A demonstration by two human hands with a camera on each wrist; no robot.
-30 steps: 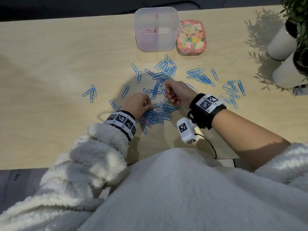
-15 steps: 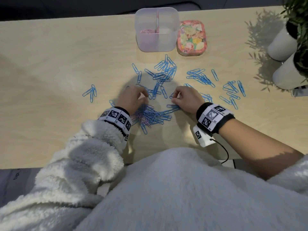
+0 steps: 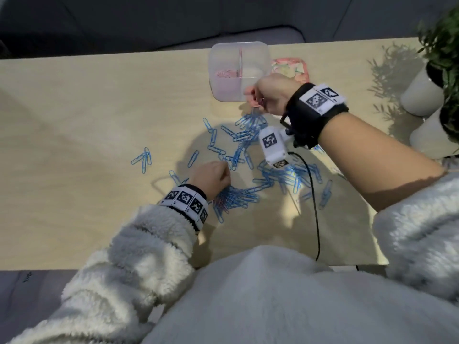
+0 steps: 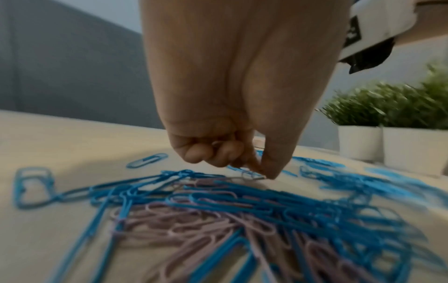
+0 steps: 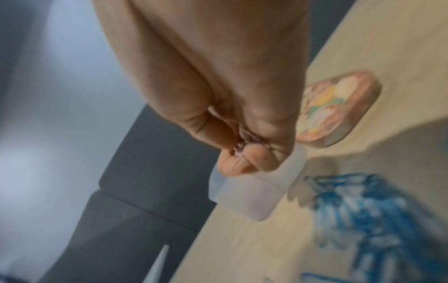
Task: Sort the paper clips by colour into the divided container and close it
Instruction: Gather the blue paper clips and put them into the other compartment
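Right hand [image 3: 270,94] pinching pink paper clips [image 5: 244,142], hovering at near rim of translucent divided plastic container [image 3: 238,70]; pink compartment lying ahead-left; left hand [image 3: 211,176] pinching clip in mixed blue-pink pile [image 4: 242,220]

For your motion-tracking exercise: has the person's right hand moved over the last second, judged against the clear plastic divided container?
Yes. The right hand has left the pile of blue paper clips and travelled away from the person to the near rim of the clear plastic divided container.
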